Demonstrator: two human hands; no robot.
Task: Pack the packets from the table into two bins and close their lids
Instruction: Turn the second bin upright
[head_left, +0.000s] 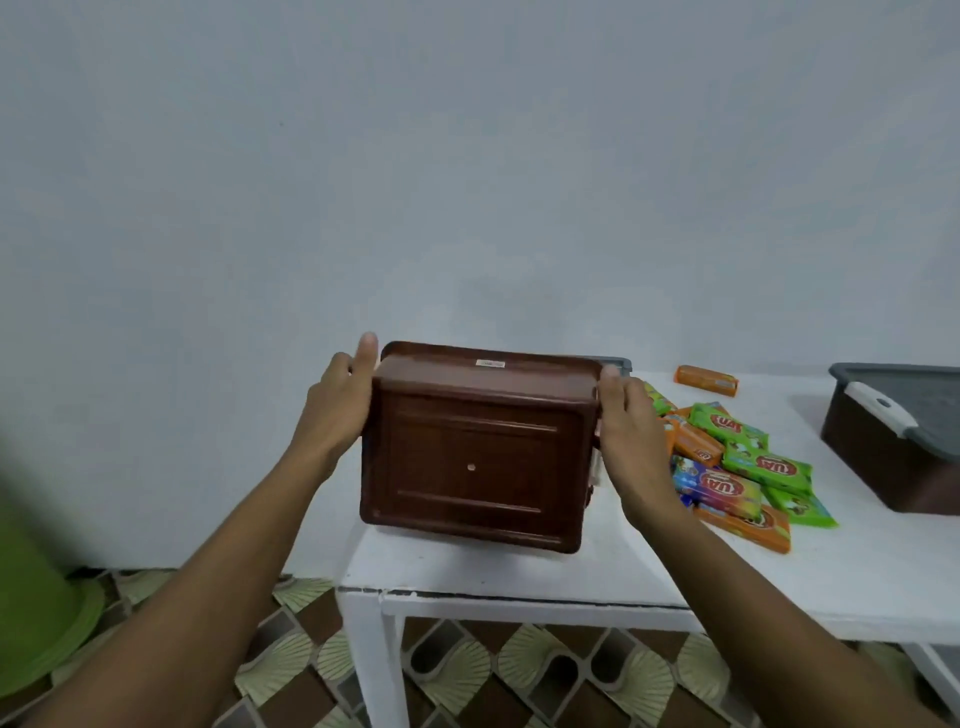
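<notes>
Packets (737, 462) lie heaped on the white table (597, 566) beside your right grip (626, 441); both it and your left grip (337, 405) clasp the tipped brown bin (472, 452), its contents hidden. Farther right sits a lidded bin (893, 447).

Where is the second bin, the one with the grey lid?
In the head view, the grey-lidded bin sits at the table's far right, cut by the frame edge, right of the packet pile.

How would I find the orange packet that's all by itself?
Start at the white table and look to the heap of green and orange packets right of the brown bin held in both hands. Go past the heap toward the wall: the lone orange packet lies flat there, touching no other packet.
</notes>
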